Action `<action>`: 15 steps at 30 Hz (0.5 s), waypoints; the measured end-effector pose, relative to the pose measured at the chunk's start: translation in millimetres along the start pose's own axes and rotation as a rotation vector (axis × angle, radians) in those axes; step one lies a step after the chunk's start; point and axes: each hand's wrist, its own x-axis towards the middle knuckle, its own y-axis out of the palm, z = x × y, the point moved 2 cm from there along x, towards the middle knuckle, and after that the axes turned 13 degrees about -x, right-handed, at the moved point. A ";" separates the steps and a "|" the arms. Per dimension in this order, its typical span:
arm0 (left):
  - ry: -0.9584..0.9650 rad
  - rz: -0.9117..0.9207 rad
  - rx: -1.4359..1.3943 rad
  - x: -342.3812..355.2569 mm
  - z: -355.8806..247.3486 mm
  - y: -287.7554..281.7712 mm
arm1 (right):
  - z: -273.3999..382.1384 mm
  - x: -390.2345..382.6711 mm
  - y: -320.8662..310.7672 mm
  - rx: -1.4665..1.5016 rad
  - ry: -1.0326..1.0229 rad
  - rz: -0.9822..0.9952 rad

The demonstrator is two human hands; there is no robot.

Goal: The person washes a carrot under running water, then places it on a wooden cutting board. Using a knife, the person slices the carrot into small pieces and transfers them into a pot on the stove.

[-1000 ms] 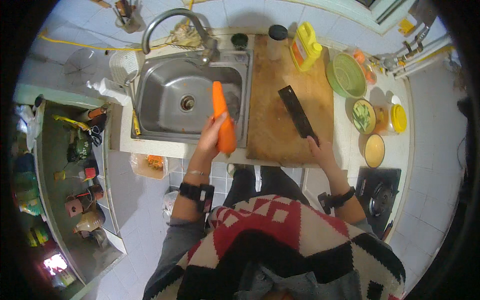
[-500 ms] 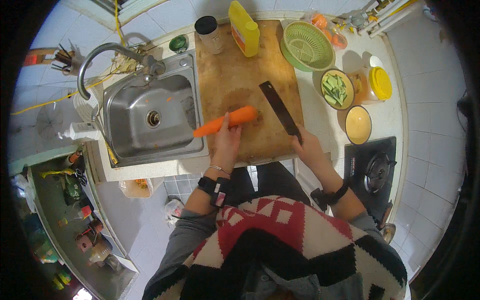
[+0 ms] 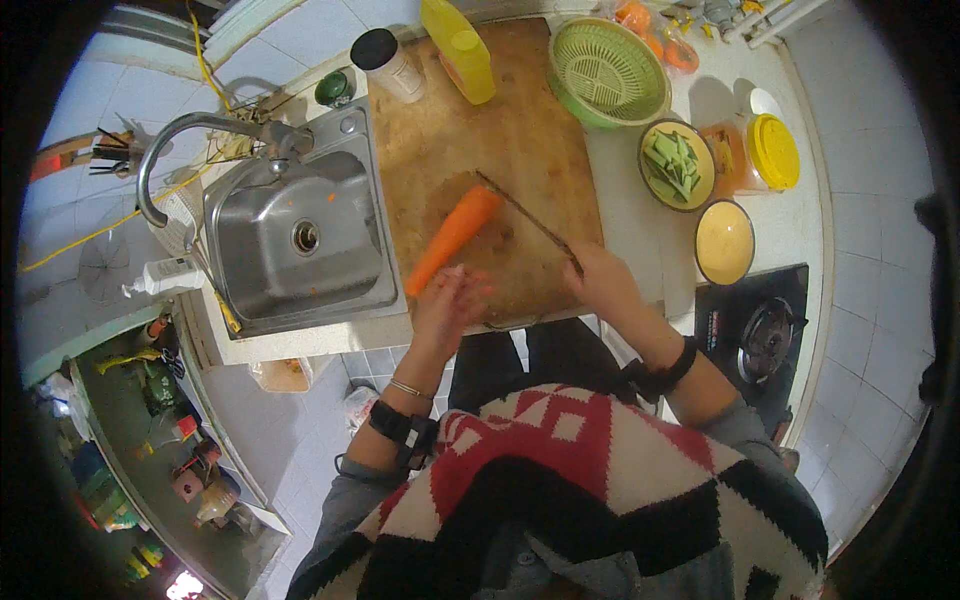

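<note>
An orange carrot [image 3: 452, 243] lies slantwise on the wooden cutting board [image 3: 540, 90], its thick end pointing away to the right. My left hand [image 3: 450, 305] is just below the thin end, fingers loosely bent and apart, not wrapped round the carrot; whether it touches the tip I cannot tell. In my right hand [image 3: 612, 295] is the handle of a dark-bladed kitchen knife [image 3: 530, 222]. The blade stands nearly edge-on, with its far end close beside the carrot's thick end.
A steel sink [image 3: 260, 225] with a curved faucet [image 3: 150, 165] is on the left. Behind stand a black-lidded jar [image 3: 400, 75] and a yellow bottle [image 3: 460, 55]. To the right are a green basket [image 3: 610, 75], a bowl of cut green vegetable [image 3: 675, 165], a yellow bowl [image 3: 725, 242] and a gas stove [image 3: 770, 340].
My left hand has let go of the carrot and drawn back toward me. The carrot now lies at a steeper slant. The knife has turned edge-on and moved left, closer to the carrot.
</note>
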 end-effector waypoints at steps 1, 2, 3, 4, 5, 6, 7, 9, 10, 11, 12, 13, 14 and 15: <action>0.112 -0.052 0.298 -2.6 -11.9 2.6 | -2.7 -0.3 -0.3 0.044 0.011 -0.026; 0.232 -0.092 0.597 2.3 -27.6 6.0 | -6.0 0.5 -0.4 0.084 0.020 -0.051; 0.420 -0.100 0.888 10.6 -41.2 11.6 | -9.2 1.5 0.0 0.125 0.027 -0.077; 0.582 -0.101 1.086 22.9 -48.9 18.0 | -12.3 2.2 1.4 0.135 0.027 -0.059; 0.814 -0.068 1.269 36.8 -53.9 24.6 | -15.6 2.5 3.1 0.145 0.026 -0.040; 1.054 -0.032 1.446 48.4 -56.9 28.7 | -18.8 2.3 5.1 0.157 0.029 -0.019; 0.972 -0.021 1.469 61.1 -58.2 25.8 | -22.2 0.8 7.9 0.188 0.050 0.012; 0.728 -0.025 1.532 81.0 -58.5 16.0 | -29.9 -2.5 14.9 0.256 0.102 0.082; 0.814 0.001 1.523 83.8 -58.5 12.5 | -33.8 -4.9 18.7 0.314 0.129 0.073; 0.818 0.004 1.537 85.7 -57.6 8.3 | -37.7 -7.8 23.4 0.373 0.157 0.066; 0.824 0.002 1.549 85.5 -57.4 3.6 | -42.2 -10.8 28.3 0.434 0.179 0.061; 0.764 -0.078 1.481 84.3 -59.2 -3.2 | -48.5 -14.8 33.7 0.545 0.278 0.060; 0.707 -0.155 1.411 81.9 -62.0 -10.2 | -54.8 -19.3 39.4 0.660 0.376 0.057; 0.682 -0.213 1.331 79.0 -65.2 -16.5 | -61.2 -22.3 45.1 0.797 0.454 0.052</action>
